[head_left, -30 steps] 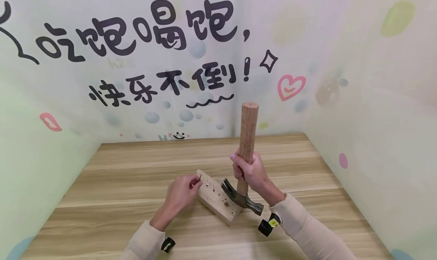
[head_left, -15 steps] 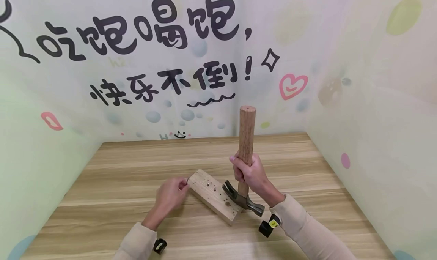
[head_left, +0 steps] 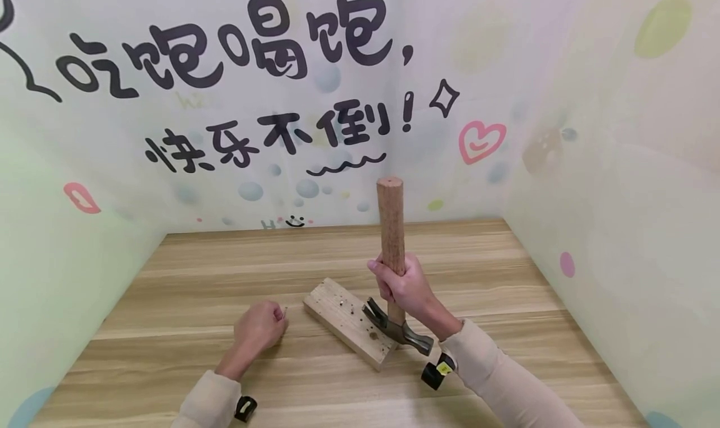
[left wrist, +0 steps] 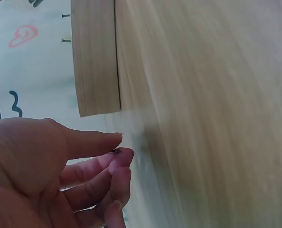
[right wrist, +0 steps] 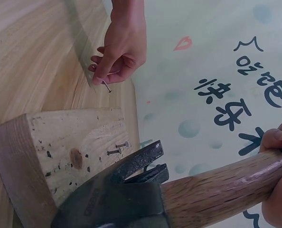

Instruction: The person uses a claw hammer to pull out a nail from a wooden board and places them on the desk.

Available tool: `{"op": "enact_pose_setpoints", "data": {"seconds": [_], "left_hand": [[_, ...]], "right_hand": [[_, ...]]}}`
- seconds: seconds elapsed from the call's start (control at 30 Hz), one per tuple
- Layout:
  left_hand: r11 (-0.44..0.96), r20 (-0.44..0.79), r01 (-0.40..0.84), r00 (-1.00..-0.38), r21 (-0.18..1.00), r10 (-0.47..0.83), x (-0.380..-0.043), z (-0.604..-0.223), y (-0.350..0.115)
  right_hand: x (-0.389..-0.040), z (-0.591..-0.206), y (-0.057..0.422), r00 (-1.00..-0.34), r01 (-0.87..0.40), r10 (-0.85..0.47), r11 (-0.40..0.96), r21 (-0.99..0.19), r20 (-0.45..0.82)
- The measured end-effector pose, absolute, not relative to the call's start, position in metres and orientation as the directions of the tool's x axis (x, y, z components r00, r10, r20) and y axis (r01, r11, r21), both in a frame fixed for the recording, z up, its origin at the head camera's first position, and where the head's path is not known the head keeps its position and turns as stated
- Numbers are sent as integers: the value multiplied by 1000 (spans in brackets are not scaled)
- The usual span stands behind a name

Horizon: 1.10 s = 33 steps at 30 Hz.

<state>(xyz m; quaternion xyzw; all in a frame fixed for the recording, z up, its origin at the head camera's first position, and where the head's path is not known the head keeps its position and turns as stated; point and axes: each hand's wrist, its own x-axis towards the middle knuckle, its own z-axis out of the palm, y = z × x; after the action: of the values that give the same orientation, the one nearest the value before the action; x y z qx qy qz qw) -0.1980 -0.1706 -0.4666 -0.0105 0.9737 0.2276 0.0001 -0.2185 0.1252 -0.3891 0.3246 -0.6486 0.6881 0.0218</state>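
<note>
My left hand (head_left: 257,329) is left of a pale wooden block (head_left: 344,320), a little above the table. It pinches a nail (right wrist: 108,87) between thumb and index finger, head outward in the right wrist view. My right hand (head_left: 406,285) grips the wooden handle (head_left: 390,228) of a claw hammer (head_left: 397,329). The handle points up, and the head hangs over the block's near right end, partly hiding it. Two nails (right wrist: 114,152) stand part-way out of the block's top, which is dotted with dark holes and a knot.
The block lies at a slant on a wood-grain table (head_left: 214,272). A printed wall (head_left: 270,134) with black lettering closes off the back, and a side wall (head_left: 607,184) stands at the right. Black wrist cameras (head_left: 245,409) are strapped to both cuffs.
My left hand has moved left and toward me, away from the block's far end, with the nail in its fingers. The hammer has shifted slightly left, its handle tipping the same way.
</note>
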Motion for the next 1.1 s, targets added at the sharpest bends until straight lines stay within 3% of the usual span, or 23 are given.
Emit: {"op": "enact_pose_setpoints", "data": {"seconds": [1.1], "left_hand": [[917,-57,-59,-998,394,-40,-200,-470,-171]], "right_hand": [[-223,-392,129,-772,-473,-388,-179,-863,504]]}}
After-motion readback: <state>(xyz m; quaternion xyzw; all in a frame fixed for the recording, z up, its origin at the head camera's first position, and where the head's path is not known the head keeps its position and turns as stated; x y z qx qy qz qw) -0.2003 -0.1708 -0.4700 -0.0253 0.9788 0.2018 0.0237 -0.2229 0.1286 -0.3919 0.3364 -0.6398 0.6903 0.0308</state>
